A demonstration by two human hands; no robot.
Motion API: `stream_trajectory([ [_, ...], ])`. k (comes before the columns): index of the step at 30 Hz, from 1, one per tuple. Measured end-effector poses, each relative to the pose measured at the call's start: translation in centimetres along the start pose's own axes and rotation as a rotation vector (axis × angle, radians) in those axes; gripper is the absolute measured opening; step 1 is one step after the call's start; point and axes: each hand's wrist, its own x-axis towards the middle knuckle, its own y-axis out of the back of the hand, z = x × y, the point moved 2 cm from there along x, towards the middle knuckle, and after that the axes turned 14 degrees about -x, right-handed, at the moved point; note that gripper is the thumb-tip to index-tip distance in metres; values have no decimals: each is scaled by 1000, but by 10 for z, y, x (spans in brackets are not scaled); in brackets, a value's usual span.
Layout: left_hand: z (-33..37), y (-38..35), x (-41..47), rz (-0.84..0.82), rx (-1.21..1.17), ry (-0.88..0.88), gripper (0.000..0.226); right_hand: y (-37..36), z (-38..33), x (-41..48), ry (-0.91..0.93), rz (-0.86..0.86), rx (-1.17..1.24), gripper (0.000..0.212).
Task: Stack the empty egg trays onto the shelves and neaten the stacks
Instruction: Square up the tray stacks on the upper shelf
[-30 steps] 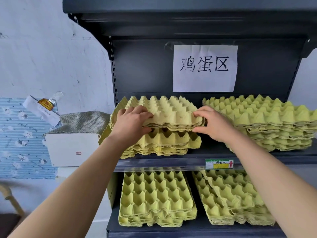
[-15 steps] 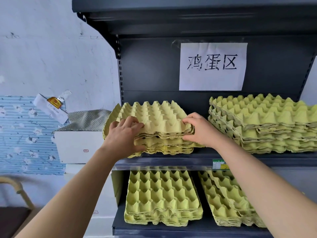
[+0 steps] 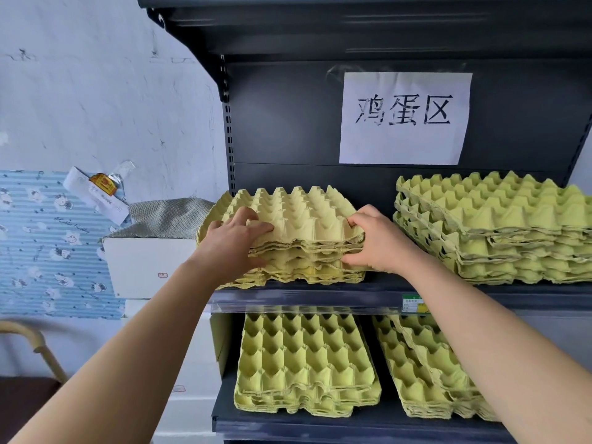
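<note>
A stack of yellow-green egg trays (image 3: 298, 216) sits on the left of the upper shelf (image 3: 307, 296) of a dark metal rack. My left hand (image 3: 235, 243) grips the stack's front left corner, fingers over the top tray. My right hand (image 3: 378, 241) clasps the front right corner, thumb on top and fingers at the lower trays. A second, uneven stack (image 3: 499, 229) stands to the right on the same shelf. Two more stacks lie on the lower shelf (image 3: 352, 426): a left one (image 3: 304, 363) and a fanned-out right one (image 3: 423, 373).
A white paper sign (image 3: 405, 118) with black characters hangs on the rack's back panel. Left of the rack stand white boxes (image 3: 150, 267) with a grey cloth and a bottle (image 3: 105, 184) on top. A chair's curved arm (image 3: 35, 344) shows at lower left.
The upper trays I held raised above the left stack have come down onto it, and the gap has closed. Both hands now press the stack's front corners; the view has shifted left.
</note>
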Motion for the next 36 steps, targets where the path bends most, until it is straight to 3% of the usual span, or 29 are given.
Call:
stream_trajectory([
  [12, 42, 30, 15, 195, 125, -136, 60, 38, 24, -2, -43, 179, 5, 68],
  [20, 48, -19, 14, 46, 158, -138, 64, 2, 43, -27, -84, 42, 7, 70],
  [30, 39, -28, 9, -2, 98, -88, 80, -11, 41, -26, -56, -65, -70, 93],
  [36, 40, -27, 13, 24, 44, -63, 74, -9, 42, -23, -40, -10, -53, 78],
])
